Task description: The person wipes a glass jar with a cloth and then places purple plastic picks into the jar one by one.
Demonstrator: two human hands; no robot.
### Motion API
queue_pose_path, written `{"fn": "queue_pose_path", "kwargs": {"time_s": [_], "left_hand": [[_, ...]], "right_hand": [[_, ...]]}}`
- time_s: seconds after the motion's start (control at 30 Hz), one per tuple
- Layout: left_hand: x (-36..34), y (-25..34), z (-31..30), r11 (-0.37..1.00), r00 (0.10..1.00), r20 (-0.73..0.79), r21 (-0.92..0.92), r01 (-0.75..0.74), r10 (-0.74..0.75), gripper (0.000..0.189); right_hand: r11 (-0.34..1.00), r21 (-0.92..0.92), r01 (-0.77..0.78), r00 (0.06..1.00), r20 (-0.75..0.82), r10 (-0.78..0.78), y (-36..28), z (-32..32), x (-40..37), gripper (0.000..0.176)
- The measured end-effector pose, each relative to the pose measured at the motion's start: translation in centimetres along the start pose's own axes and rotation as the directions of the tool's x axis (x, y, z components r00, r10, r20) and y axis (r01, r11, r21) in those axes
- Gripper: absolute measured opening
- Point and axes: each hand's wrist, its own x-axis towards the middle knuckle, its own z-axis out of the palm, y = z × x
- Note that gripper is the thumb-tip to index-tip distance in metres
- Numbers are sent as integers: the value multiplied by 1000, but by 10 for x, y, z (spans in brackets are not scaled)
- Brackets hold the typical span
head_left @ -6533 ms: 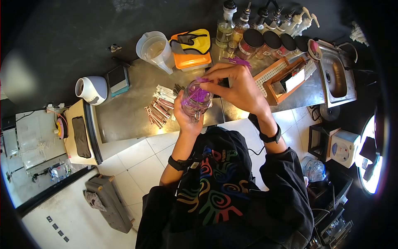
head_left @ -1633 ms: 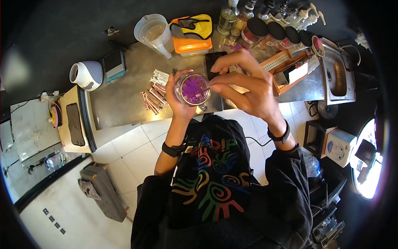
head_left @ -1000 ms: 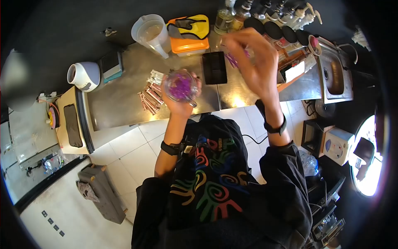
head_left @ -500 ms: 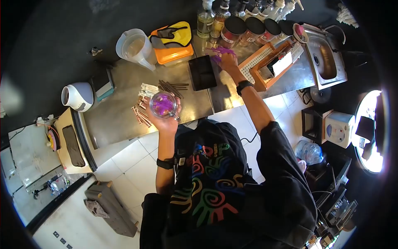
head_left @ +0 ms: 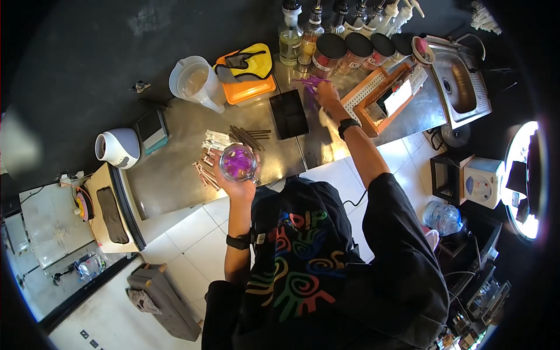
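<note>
My left hand (head_left: 235, 185) is wrapped around a clear glass mug (head_left: 255, 169) above the counter. Thin purple pieces (head_left: 237, 161) lie inside it, too small to name surely. Further right, my right hand (head_left: 328, 94) has its fingers closed on more thin purple pieces (head_left: 308, 83) at the counter's back, in front of the lidded jars. Around the mug are bundles of white-wrapped sticks (head_left: 217, 140), brown sticks (head_left: 247, 137) and pinkish-brown sticks (head_left: 206, 174). A black tray (head_left: 289, 114) sits between my two hands.
On the metal counter (head_left: 169, 186) stand a plastic pitcher (head_left: 195, 84), an orange container with a yellow-grey cloth (head_left: 249, 65), black-lidded jars (head_left: 330, 53), pump bottles (head_left: 290, 36) and a wooden box (head_left: 379, 108). A sink (head_left: 458, 87) is at the right, a white device (head_left: 118, 148) at the left.
The whole view has shifted slightly downward and right. My left hand still holds the mug; my right hand stays at the purple pieces, its fingers now drawn back a little to their right.
</note>
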Motion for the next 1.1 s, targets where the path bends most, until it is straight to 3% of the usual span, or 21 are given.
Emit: {"fn": "queue_pose_path", "kwargs": {"time_s": [0.13,0.23,0.3,0.33,0.4,0.43,0.5,0.57,0.63,0.7,0.77,0.83,0.87,0.93,1.0,1.1], "left_hand": [[1,-3,5,998,995,-95,47,32,-27,64],[2,-6,10,998,985,-171,58,38,-27,63],[5,-5,8,996,992,-119,81,42,-32,63],[7,-5,8,994,997,-67,104,44,-38,64],[10,-7,10,995,997,-79,98,26,-18,64],[11,-9,11,996,996,-92,92,11,-3,64],[13,-11,13,998,997,-78,55,3,2,63],[16,-12,18,998,998,-64,66,11,-7,63],[20,-16,21,997,986,-165,72,9,3,63],[21,-19,32,998,977,-213,57,-3,15,62],[19,-17,40,1000,986,-165,12,19,-17,60],[18,-19,47,996,1000,-2,88,3,-3,54],[18,-21,51,997,993,-121,75,16,-7,54],[16,-21,57,998,997,-74,54,12,-8,55],[13,-20,64,999,1000,-30,32,4,-3,55],[12,-18,65,999,988,-156,42,10,-4,56]], "right_hand": [[996,87,-6,999,-50,10,14,7,4,26],[972,222,82,994,-96,-62,16,-6,1,23],[838,535,106,993,-106,-58,16,-23,-8,23],[838,534,110,992,-107,-63,12,-32,-13,23],[498,853,159,986,-167,-28,3,-49,-27,25],[499,852,159,986,-164,-34,-6,-66,-39,25],[162,968,190,981,-181,-68,-37,-114,-72,16],[159,973,166,984,-154,-85,-64,-155,-102,15],[150,979,137,987,-121,-109,-90,-190,-130,14],[32,983,183,952,-169,-254,-114,-219,-157,15],[51,970,236,922,-207,-328,-136,-246,-183,15],[89,937,337,863,-270,-427,-150,-251,-196,12],[158,911,380,843,-272,-464,-154,-249,-198,16],[222,878,425,820,-269,-505,-160,-250,-200,20],[441,662,605,728,-236,-644,-165,-254,-201,29],[386,649,656,689,-306,-657,-163,-248,-195,35]]}}
